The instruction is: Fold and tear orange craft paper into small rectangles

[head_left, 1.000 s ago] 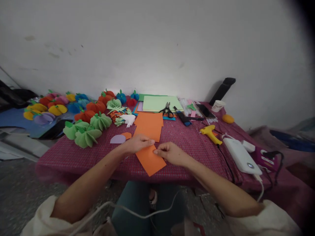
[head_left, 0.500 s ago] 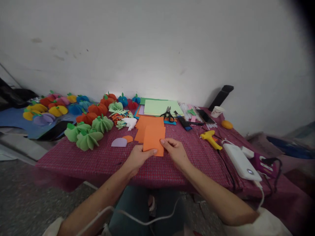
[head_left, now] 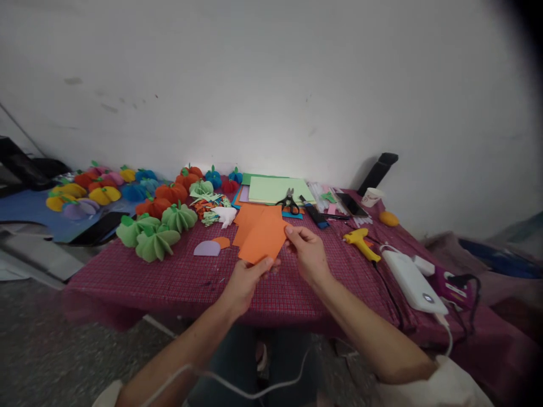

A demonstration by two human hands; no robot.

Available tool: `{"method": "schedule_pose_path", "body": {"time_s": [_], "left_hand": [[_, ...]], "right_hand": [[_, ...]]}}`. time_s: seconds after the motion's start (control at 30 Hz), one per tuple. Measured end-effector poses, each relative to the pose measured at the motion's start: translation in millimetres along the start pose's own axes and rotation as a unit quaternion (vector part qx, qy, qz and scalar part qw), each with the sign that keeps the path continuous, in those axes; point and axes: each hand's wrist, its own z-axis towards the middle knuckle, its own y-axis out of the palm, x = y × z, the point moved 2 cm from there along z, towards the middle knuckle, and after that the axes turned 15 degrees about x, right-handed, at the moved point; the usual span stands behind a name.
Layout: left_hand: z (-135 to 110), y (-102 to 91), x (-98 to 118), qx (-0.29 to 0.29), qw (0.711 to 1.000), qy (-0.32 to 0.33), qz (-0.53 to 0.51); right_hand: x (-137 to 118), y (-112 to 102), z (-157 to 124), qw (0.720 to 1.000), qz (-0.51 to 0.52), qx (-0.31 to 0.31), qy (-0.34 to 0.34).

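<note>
An orange sheet of paper (head_left: 263, 237) is held tilted above the table's front half, its top leaning to the right. My left hand (head_left: 250, 278) pinches its lower edge, thumb on top and fingers underneath. At the sheet's right corner, my right hand (head_left: 309, 249) grips it between thumb and fingers. Behind it lie more orange sheets (head_left: 248, 217), partly hidden by the held one. Left of these rest a lilac half-round paper piece (head_left: 207, 249) and an orange one (head_left: 222, 242). Black scissors (head_left: 289, 202) lie just beyond the orange sheets.
Paper pumpkins in several colours (head_left: 156, 242) fill the left side. Coloured sheets (head_left: 280, 189) are stacked by the wall. To the right are a yellow glue gun (head_left: 360, 243), a white power bank (head_left: 413, 281), a phone (head_left: 351, 204) and a paper cup (head_left: 372, 196).
The held orange sheet has turned from upright to a slant, top to the right. My right hand has risen slightly with its corner, and my left fingers now show beneath the lower edge.
</note>
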Motion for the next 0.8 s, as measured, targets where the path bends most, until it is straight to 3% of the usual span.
{"method": "schedule_pose_path", "body": {"time_s": [0.1,0.23,0.3,0.43,0.57,0.8], "left_hand": [[1,5.1,-4,0.041,0.999,0.031,-0.016],[4,4.2,-7,0.064,0.995,0.076,0.014],[4,2.1,-8,0.058,0.995,0.079,0.033],[4,-2.8,-11,0.043,0.996,0.066,0.046],[4,-5.6,-13,0.045,0.994,0.052,0.08],[11,-14.3,5,0.084,0.989,0.087,0.08]], "right_hand": [[5,5,-10,1.0,0.011,-0.016,0.018],[19,10,-30,0.989,0.017,-0.12,0.084],[22,9,-33,0.984,0.015,-0.142,0.108],[17,1,-18,0.988,0.022,-0.116,0.101],[12,-10,2,0.992,-0.048,-0.103,0.052],[11,-10,1,0.988,-0.084,-0.118,0.048]]}}
